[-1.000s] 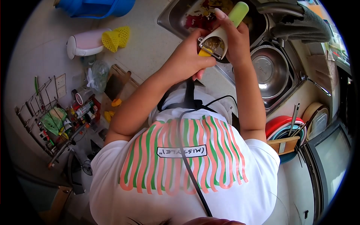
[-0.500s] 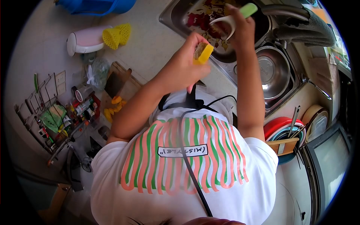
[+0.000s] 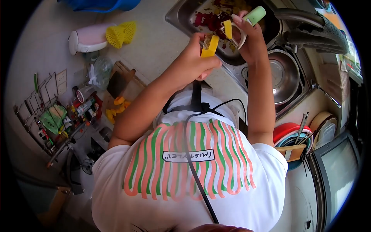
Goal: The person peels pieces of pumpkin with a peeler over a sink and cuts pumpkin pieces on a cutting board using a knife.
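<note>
My left hand point(image 3: 195, 58) is closed around a pumpkin piece point(image 3: 210, 46), yellow on its cut side with a brownish, stringy-looking face. In my right hand point(image 3: 250, 38) is a peeler with a green handle point(image 3: 255, 16) and a pale Y-shaped head point(image 3: 241, 40). A yellow strip point(image 3: 228, 29) sits at the peeler's head, apart from the piece. Both hands are over the near edge of the steel sink point(image 3: 179, 17), where red and yellow peelings point(image 3: 206, 21) lie.
A steel pot point(image 3: 285, 71) stands in the second basin, below the tap wrapped in grey cloth point(image 3: 332, 33). On the left are a cutting board point(image 3: 135, 80) with a knife, orange-yellow pieces point(image 3: 116, 110) and a yellow foam net point(image 3: 120, 34). Stacked basins point(image 3: 284, 129) are at right.
The peeler has turned and come slightly lower, and a yellow strip now shows at its head. My left hand has tilted the pumpkin piece more upright.
</note>
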A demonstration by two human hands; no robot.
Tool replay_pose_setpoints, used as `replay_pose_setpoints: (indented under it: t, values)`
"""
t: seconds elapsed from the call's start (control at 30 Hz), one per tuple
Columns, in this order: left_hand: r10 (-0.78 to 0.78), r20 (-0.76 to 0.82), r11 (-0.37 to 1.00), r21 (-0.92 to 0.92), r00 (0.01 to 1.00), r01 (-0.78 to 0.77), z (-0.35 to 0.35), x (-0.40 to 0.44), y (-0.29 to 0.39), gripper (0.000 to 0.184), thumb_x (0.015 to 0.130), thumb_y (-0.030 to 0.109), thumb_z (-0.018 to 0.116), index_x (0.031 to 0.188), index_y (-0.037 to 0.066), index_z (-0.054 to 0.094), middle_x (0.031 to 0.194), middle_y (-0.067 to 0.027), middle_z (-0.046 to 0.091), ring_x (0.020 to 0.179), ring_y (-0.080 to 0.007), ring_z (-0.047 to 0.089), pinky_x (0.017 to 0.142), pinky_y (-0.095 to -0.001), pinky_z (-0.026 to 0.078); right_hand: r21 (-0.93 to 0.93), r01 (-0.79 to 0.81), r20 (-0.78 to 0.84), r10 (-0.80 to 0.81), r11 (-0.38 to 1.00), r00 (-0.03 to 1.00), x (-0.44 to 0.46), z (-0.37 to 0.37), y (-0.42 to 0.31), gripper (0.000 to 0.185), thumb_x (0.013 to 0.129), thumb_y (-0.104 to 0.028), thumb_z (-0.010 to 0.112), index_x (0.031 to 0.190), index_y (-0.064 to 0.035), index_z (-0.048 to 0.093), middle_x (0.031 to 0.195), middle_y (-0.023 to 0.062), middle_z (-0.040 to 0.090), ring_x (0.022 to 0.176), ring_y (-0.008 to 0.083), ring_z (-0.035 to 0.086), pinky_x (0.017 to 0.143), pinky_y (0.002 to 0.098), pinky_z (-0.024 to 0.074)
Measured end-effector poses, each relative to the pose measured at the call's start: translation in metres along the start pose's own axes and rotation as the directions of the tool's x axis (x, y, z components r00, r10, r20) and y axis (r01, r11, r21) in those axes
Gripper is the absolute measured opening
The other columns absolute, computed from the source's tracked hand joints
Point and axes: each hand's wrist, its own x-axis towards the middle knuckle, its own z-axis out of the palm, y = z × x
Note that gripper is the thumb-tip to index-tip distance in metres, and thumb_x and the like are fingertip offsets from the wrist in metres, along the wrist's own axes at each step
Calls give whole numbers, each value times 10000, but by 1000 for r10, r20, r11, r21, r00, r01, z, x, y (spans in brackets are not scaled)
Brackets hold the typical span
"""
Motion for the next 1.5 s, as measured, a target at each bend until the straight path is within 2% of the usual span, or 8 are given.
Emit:
replay_pose_setpoints:
  t: [0.53, 0.67, 0.73, 0.83, 1.0, 1.07, 1.2, 1.5]
  values:
    - [-94, 48, 991, -96, 994, 98, 14, 4, 3, 470, 836, -7, 527, 1221, 39, 260, 697, -29, 478, 413, -60, 393, 368, -219, 295, -430, 39, 39, -25, 902, 999, -13, 17, 1, 130, 815, -81, 677, 879, -70, 565, 856, 47, 641, 812, 136, 626, 686, 264, 493]
    - [-55, 63, 992, 114, 996, 48, 16, -8, 2, 473, 836, -9, 537, 1223, 40, 270, 749, -33, 499, 395, -57, 401, 359, -214, 307, 16, 123, -320, -112, 992, 941, 18, -31, 1, 104, 859, -130, 655, 883, -93, 560, 859, 35, 649, 781, 135, 622, 663, 261, 486]
    - [55, -16, 947, 316, 998, -47, 16, -8, -2, 477, 837, 11, 582, 1237, 57, 326, 792, -22, 487, 448, -52, 404, 382, -219, 324, -642, -81, -335, -184, 763, 924, 36, -114, 13, 144, 852, -192, 682, 893, -84, 596, 824, 27, 652, 701, 118, 608, 601, 275, 457]
    - [282, 2, 814, 529, 960, -240, 6, 2, -13, 452, 847, 28, 602, 1240, 71, 383, 806, -5, 476, 531, -45, 420, 439, -202, 344, -983, 150, 180, -458, -102, 871, 33, -122, 17, 216, 837, -254, 706, 915, -70, 624, 755, 1, 621, 601, 94, 554, 541, 264, 410]
    - [219, 56, 917, 328, 974, -225, -5, 10, -19, 468, 853, 25, 596, 1274, 75, 400, 844, 5, 497, 642, -38, 446, 523, -182, 361, -432, 26, -354, -196, 902, 914, 7, -45, 7, 197, 848, -219, 693, 922, -56, 612, 747, -7, 588, 658, 87, 551, 601, 232, 427]
    - [150, 31, 947, 281, 988, -153, -4, 12, -19, 473, 843, 14, 594, 1274, 63, 406, 853, 2, 505, 635, -35, 440, 512, -188, 356, -147, 75, -276, -113, 986, 955, -9, -7, 5, 184, 846, -209, 694, 906, -60, 604, 761, -3, 582, 686, 87, 555, 625, 228, 431]
    - [133, 22, 964, 228, 991, -135, 6, 15, -18, 462, 822, -4, 598, 1248, 37, 425, 835, 7, 505, 606, -24, 426, 480, -189, 331, -429, -6, -48, -17, 903, 999, -22, 16, 11, 143, 819, -167, 684, 866, -59, 603, 768, 0, 589, 719, 83, 566, 668, 234, 447]
    - [-74, 93, 996, -42, 993, 78, 13, 6, -6, 360, 807, 1, 616, 1133, 46, 471, 695, 2, 513, 441, -37, 402, 379, -194, 292, -284, -12, 8, 15, 959, 1000, -27, 29, 10, 146, 824, -161, 676, 874, -51, 595, 790, 11, 601, 729, 93, 577, 687, 239, 451]
